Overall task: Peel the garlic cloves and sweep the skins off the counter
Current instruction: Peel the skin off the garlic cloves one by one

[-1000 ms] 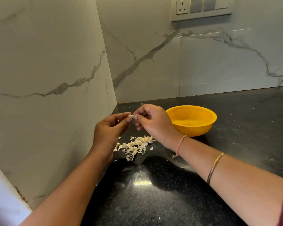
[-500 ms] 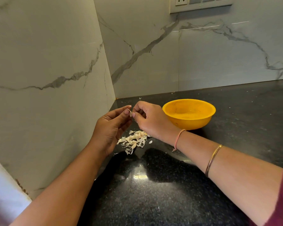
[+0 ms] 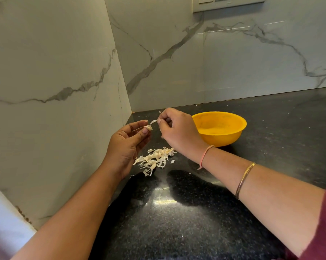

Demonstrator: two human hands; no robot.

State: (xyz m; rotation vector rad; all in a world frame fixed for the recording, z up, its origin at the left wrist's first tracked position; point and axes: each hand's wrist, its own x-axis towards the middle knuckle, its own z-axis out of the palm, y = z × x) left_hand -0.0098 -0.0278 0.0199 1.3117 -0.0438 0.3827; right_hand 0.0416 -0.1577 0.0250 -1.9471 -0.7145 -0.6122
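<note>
The left hand [image 3: 128,145] pinches a garlic clove [image 3: 148,127], the right hand [image 3: 179,132] pinches its skin [image 3: 153,122]. The skin seems papery and fragile, so it is best gripped close to the clove.

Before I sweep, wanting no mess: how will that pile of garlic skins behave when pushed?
The skin pile looks thin and curled, so probably light and apt to scatter. The counter is glossy, so flakes likely slide.

A black, speckled, glossy tabletop [image 3: 177,231] runs into a corner of marble-patterned walls. A heap of pale garlic skins [image 3: 154,160] lies on it near that corner, with a few stray flakes just beside the heap. An orange-yellow bowl [image 3: 231,136] stands to the right of the heap, apart from it.
</note>
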